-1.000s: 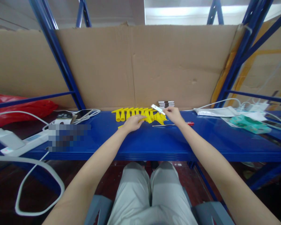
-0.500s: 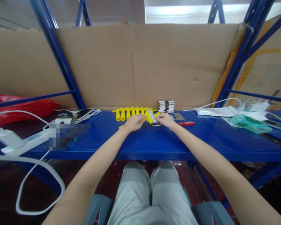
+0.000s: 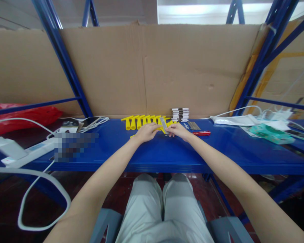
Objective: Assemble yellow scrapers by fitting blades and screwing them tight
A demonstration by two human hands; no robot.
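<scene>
My left hand (image 3: 147, 132) is closed around the handle of a yellow T-shaped scraper (image 3: 162, 130), most of it hidden by the fingers. A flat grey metal strip (image 3: 163, 124) lies against the scraper's head, slanting up to the left. My right hand (image 3: 177, 131) pinches the lower right part of that strip between thumb and fingers. Behind my left hand, several similar yellow scrapers (image 3: 133, 124) lie in a row, hollow handle ends facing me. A red screwdriver (image 3: 202, 133) rests right of my right hand, its shaft partly hidden.
A stack of small white packets (image 3: 180, 114) stands against the cardboard panel (image 3: 187, 67). Grey strips (image 3: 194, 126) lie beside it on the blue shelf (image 3: 152, 155). Cables and a white power strip (image 3: 32, 155) occupy the left; a green plastic packet (image 3: 271, 133) lies right.
The metal strip has turned a little and now shows grey rather than bright. My right fingers have shifted slightly down along it. My left hand stays nearly still.
</scene>
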